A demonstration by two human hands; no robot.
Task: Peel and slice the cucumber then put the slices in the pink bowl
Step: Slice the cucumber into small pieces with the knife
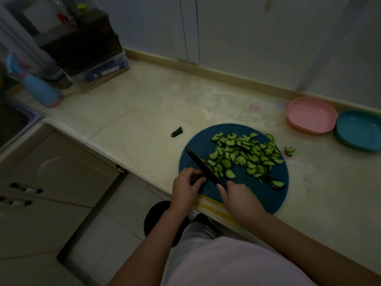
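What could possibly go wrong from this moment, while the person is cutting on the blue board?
1. The left hand pinches the last small cucumber piece right beside the black knife held by the right hand; a fingertip might get cut.
2. The round blue cutting board overhangs the beige countertop edge, so it could tip.
3. Some green cucumber slices already lie off the board; more may scatter.

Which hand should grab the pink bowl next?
Probably the right hand: the pink bowl sits on its side, beyond the cutting board. It must put down the knife first. The left hand, pinching the cucumber end, would cross over the slices.
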